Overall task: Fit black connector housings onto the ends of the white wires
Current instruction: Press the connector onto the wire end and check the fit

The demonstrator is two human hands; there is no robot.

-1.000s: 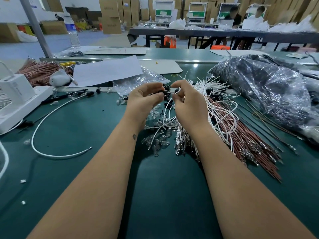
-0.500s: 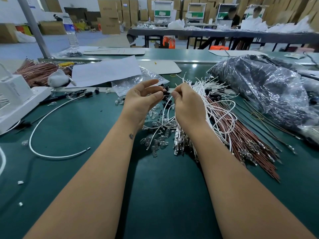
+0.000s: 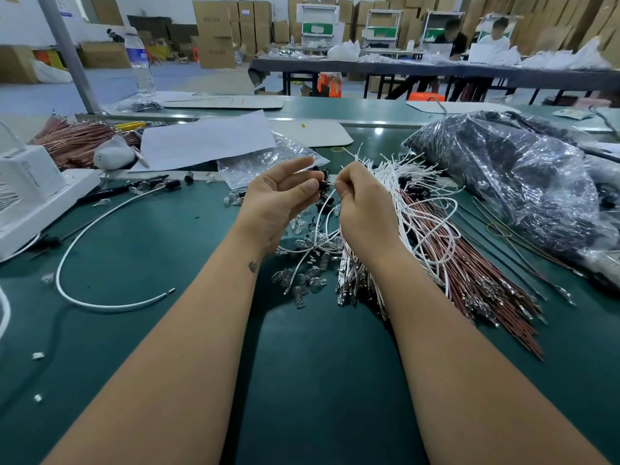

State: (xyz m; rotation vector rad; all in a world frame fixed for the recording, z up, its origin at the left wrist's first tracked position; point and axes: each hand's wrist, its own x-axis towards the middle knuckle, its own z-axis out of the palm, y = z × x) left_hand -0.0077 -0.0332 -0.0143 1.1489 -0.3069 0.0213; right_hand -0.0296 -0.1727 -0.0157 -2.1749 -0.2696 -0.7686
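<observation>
Left hand [image 3: 280, 199]: palm up, index finger extended, thumb and lower fingers pinching a small black housing [image 3: 323, 186]; the housing was matte, blocky, largely covered by the fingertips.

Right hand [image 3: 364, 209]: back to the camera, fingers curled, tips pinching the end of a thin white wire [image 3: 322, 209] just beside the housing. Whether the wire end had entered the housing could not be made out.

The wire looped down from the pinch, smooth and glossy, its lower run lost among the bulbs [image 3: 303, 280], a scatter of small clear glassy capsules on the mat [image 3: 302, 380].

White bundle [image 3: 402, 182]: many thin white wires fanned upward behind the right hand, partly hidden by it; metal terminals glinted at the near ends.

Brown bundle [image 3: 476, 276]: straight reddish-brown wires with metal tips, lying diagonally under and beside the white ones.

Spare housings [image 3: 407, 181]: dark lumps among the white wires, too small for detail.

Mat: dark green, smooth, faintly reflective.

Bag [image 3: 510, 182]: crinkled clear plastic over dark contents, cut off at the right edge.

Cable [image 3: 87, 263]: thicker white curve, left of the forearms.

White device [image 3: 30, 193]: boxy plastic, cut off at the left edge.

Paper [image 3: 208, 139]: flat white sheet, beyond the hands.
</observation>
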